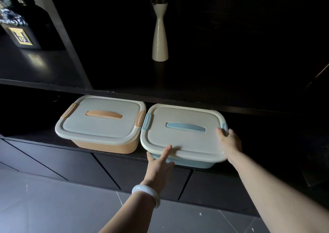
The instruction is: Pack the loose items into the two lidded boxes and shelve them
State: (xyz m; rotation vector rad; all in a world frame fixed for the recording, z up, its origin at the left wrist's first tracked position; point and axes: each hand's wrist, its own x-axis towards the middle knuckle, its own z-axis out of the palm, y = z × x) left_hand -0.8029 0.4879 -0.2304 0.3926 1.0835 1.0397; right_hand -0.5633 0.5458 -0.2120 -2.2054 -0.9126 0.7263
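Beyond both grips a dark shelf unit [124, 92] fills the view, and its low shelf [35, 134] carries the two lidded boxes. Under the grips run dark cabinet fronts [62, 161], and below the forearms lies a grey tiled floor [53, 206]. The blue box [183, 140], pale lid on, sits on that shelf between the two grips, with its front at the shelf's front edge. The left grip [160, 164] meets the box's near side: the index finger lies straight on the front rim of the lid, the thumb is spread out to the side, and the other fingers reach toward the box wall below the rim, holding nothing. The right grip [230, 141] rests on the lid's right edge, thumb on top and fingers past the rim; whether they curl round it cannot be told. Left of the left grip, just beside the blue box, stands the orange box [99, 124], lid on too. Farther off, above and between the grips, a white vase [159, 36] stands upright on the upper shelf. A pale bangle [147, 195] rings the left wrist. A blue latch [225, 126] shows just beyond the right grip's fingertips.
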